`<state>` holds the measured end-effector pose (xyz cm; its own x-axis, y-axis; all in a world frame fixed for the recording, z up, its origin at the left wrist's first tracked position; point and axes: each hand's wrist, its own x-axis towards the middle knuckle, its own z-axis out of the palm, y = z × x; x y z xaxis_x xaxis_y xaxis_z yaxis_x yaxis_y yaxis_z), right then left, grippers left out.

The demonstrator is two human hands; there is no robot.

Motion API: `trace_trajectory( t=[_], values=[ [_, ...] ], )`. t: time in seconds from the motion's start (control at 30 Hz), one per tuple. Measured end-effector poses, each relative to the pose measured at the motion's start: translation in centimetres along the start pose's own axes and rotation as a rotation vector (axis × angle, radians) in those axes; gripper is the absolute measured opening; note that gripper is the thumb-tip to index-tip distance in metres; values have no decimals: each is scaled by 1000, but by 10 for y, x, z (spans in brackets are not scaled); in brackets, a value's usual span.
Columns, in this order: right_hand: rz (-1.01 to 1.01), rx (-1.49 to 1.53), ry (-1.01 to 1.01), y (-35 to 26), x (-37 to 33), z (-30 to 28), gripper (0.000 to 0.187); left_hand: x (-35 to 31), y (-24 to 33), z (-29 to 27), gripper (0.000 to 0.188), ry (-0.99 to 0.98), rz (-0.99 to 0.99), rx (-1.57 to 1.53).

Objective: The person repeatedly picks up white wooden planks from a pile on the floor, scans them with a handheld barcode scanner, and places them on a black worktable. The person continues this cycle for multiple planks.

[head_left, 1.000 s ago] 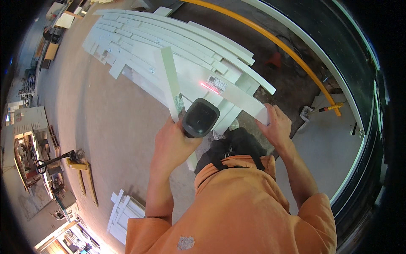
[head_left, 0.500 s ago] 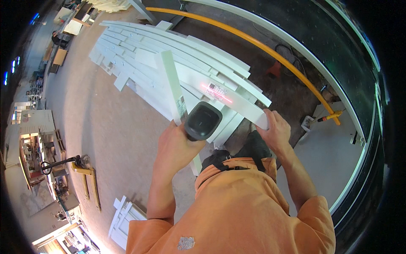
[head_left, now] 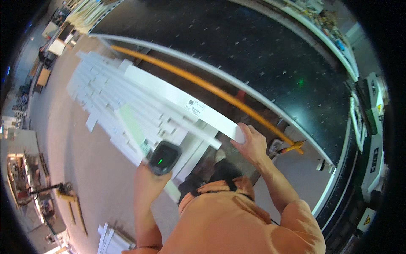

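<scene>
My left hand (head_left: 148,182) is closed round a dark handheld barcode scanner (head_left: 165,157) with a small green light on its top. A narrow white strip (head_left: 133,127) with a label passes behind that hand; whether the fingers grip it too is hidden. With my right hand (head_left: 255,146) I grip the near end of a long white board (head_left: 215,120), thumb and fingers on its two sides. A printed label (head_left: 194,107) lies on the board's upper face. The board is slanted away to the upper left, over the right side of a stack of white boards (head_left: 101,84).
A large black-topped table (head_left: 220,51) runs along the right, with a yellow bar (head_left: 203,84) beneath its white edge. On the left floor stand a yellow pallet truck (head_left: 72,207) and a smaller white pile (head_left: 112,240). Machine parts (head_left: 374,148) line the far right.
My right hand has shifted the labelled board right, away from the stack's middle toward the table. The scanner's red light no longer shows on the label. The view has turned toward the table.
</scene>
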<state>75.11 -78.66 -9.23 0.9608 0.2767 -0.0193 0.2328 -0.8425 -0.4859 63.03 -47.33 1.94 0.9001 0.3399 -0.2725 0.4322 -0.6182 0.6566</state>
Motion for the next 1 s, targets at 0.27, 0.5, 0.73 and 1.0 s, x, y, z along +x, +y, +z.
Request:
trace_trajectory(
  t=[0.27, 0.5, 0.73, 1.0],
  values=[
    [249, -99, 98, 112, 71, -149, 65, 42, 45, 20, 28, -36, -14, -235],
    [351, -273, 154, 183, 51, -203, 59, 82, 56, 13, 30, 70, 48, -784],
    [643, -434, 32, 234, 47, -230, 60, 140, 56, 73, 48, 59, 42, -1052],
    [307, -198, 225, 307, 163, -251, 58, 228, 143, 192, 43, 67, 163, -1152]
  ],
)
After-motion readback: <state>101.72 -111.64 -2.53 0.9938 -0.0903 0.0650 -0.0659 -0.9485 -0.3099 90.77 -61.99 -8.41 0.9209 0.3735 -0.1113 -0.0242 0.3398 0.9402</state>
